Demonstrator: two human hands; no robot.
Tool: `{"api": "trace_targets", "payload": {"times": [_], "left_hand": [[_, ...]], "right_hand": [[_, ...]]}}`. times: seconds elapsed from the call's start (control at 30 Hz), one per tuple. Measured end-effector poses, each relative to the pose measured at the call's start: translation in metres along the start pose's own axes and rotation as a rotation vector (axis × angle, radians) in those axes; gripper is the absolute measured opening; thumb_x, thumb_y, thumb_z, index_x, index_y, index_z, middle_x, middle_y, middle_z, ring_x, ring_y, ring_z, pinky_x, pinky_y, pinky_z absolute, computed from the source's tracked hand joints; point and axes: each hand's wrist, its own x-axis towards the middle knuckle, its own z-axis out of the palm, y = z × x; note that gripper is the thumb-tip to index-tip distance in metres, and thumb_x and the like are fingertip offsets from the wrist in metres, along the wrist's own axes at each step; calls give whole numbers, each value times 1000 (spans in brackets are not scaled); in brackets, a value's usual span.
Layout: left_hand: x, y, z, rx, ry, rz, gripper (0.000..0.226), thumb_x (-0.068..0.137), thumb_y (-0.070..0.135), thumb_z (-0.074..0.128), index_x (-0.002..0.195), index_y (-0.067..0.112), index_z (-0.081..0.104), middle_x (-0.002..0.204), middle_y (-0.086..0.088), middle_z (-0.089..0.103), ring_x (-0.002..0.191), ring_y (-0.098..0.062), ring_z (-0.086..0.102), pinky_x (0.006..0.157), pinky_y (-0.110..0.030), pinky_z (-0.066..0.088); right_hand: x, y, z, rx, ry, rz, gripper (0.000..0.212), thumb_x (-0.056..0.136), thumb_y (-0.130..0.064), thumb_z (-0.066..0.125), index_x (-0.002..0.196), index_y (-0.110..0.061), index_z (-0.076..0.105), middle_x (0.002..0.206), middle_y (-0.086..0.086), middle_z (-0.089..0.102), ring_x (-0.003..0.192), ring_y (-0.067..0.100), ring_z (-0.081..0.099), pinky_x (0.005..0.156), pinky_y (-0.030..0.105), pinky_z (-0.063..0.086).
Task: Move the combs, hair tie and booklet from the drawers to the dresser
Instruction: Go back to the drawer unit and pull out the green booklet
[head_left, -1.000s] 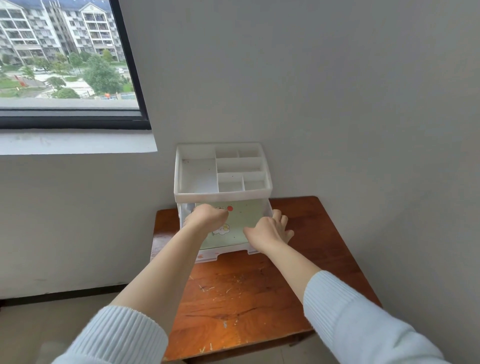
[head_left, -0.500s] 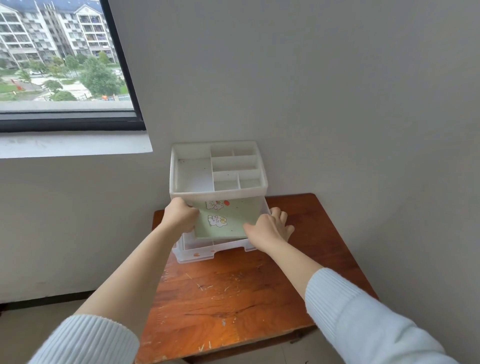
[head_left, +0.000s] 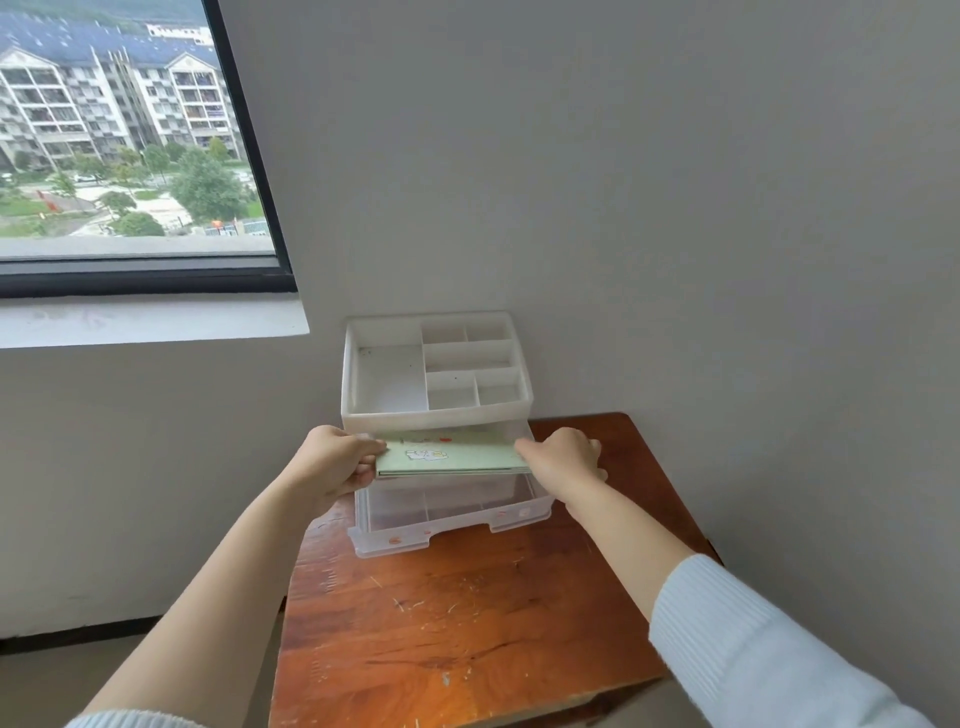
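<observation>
A pale green booklet (head_left: 452, 457) with a small cartoon sticker is held level above the pulled-out clear drawer (head_left: 449, 525) of a white plastic organiser (head_left: 436, 410). My left hand (head_left: 332, 462) grips the booklet's left edge and my right hand (head_left: 563, 460) grips its right edge. The organiser stands at the back of the worn wooden dresser top (head_left: 467, 623), against the wall. Its top tray has several compartments and nothing shows in them. No combs or hair tie are in sight.
A window (head_left: 130, 156) with a dark frame and white sill is up on the left. Grey walls close in behind and to the right of the dresser. The dresser's front half is bare scratched wood.
The drawer has slid out toward me. The booklet has come up out of it, and both hands now hold it by its side edges above the drawer.
</observation>
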Motion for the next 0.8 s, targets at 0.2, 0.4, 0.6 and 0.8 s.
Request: {"api": "trace_targets", "payload": {"times": [0.2, 0.4, 0.6, 0.8], "left_hand": [[-33, -17, -13, -130, -138, -69, 12, 85, 3, 64, 89, -8, 65, 51, -4, 67, 32, -4, 49, 35, -10, 43], [-66, -55, -20, -58, -303, 22, 22, 80, 18, 72, 102, 15, 74, 95, -7, 78, 61, -11, 70, 52, -16, 55], [-77, -87, -13, 250, -164, 254, 15, 79, 29, 71, 86, 40, 77, 93, 14, 77, 91, -4, 71, 79, -19, 53], [-60, -87, -8, 303, -11, 422, 21, 81, 24, 71, 91, 43, 74, 94, 22, 75, 93, 4, 68, 87, -24, 51]], "right_hand": [[-13, 16, -24, 338, -210, -35, 36, 79, -37, 61, 72, -2, 69, 103, 15, 70, 119, 31, 51, 101, 44, 41], [-43, 59, -43, 446, -519, -271, 27, 83, -40, 67, 92, -16, 76, 99, -8, 77, 91, 8, 67, 70, 21, 42], [-45, 90, -11, 459, -416, -396, 20, 78, -20, 75, 97, -19, 77, 100, -6, 77, 98, 10, 70, 81, 28, 58], [-23, 72, 1, 338, -242, -499, 32, 78, -10, 75, 98, -35, 74, 103, -19, 73, 101, 3, 66, 92, 28, 54]]}}
